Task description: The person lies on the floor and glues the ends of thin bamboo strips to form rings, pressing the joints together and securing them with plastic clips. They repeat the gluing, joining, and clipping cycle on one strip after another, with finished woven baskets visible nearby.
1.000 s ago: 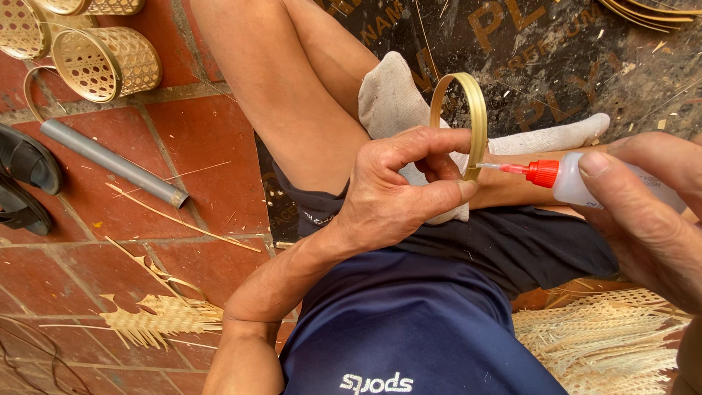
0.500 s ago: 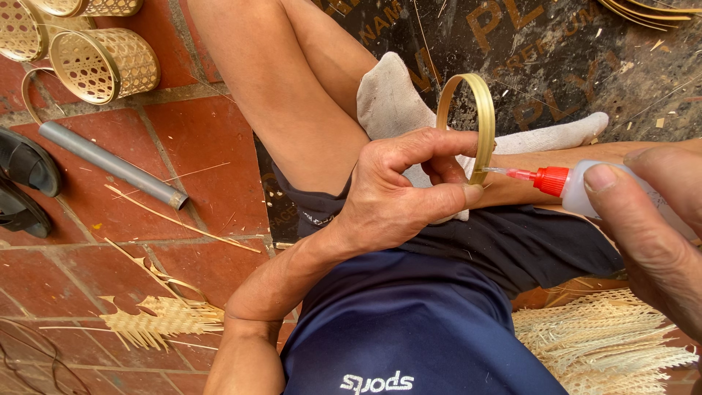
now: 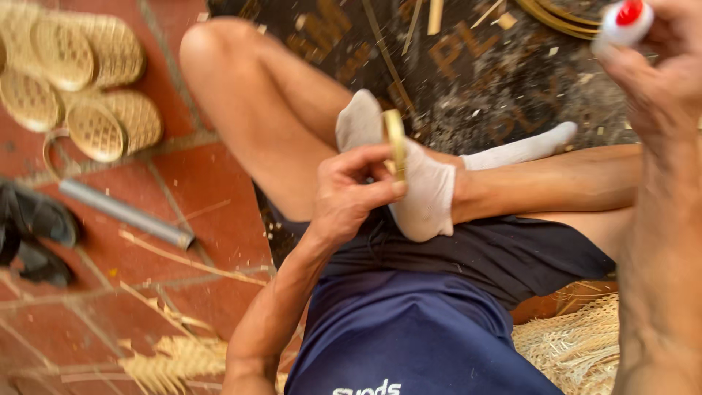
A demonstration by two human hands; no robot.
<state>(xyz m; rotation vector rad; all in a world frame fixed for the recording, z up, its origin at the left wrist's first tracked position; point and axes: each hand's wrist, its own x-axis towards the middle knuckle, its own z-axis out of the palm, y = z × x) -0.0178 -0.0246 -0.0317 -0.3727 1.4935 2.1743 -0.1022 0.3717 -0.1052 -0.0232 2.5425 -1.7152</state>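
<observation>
The floor (image 3: 212, 183) is red tile with pale grout lines, littered with thin splinters and shavings. At the upper left a cluster of small woven baskets (image 3: 80, 88) lies on the tiles, just beside a thin wire loop. Below them a grey metal pipe (image 3: 124, 213) lies slantwise, and a dark shoe (image 3: 33, 230) sits at the left edge. A long bamboo sliver (image 3: 190, 260) lies near the pipe's end. A frayed bundle of straw (image 3: 172, 358) rests at the bottom left. Farther up, a dark mat (image 3: 468, 80) (printed and dusty) covers the floor, strewn with chips. At the lower right lies a pale woven sheet (image 3: 574, 344).
</observation>
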